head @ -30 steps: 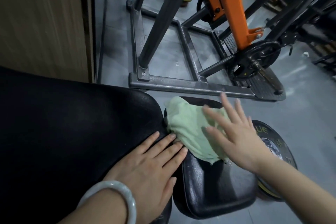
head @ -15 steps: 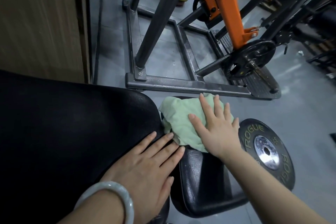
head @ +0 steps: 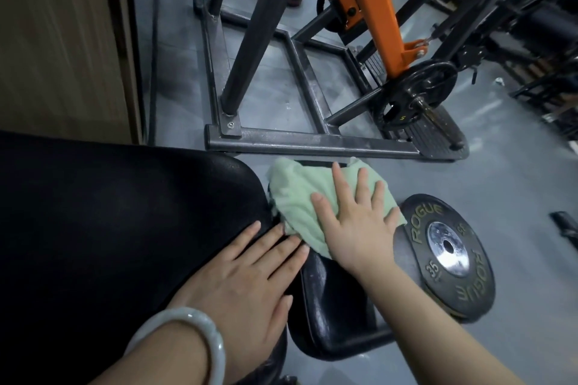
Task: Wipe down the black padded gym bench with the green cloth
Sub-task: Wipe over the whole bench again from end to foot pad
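room: gym, grey floor; wood panel far left, steel rack frame behind.
left hand: flat on the big black pad, fingers straight, grip holds nothing.
cloth: green, on far end of the small seat pad, right beside the pad gap.
right hand: spread flat, pressing cloth; no pinch.
change: cloth pushed from mid-seat to the far edge in the last second; stroke likely near its end, near half of seat still due.
containers: none visible.
right: weight plate on floor beside seat.
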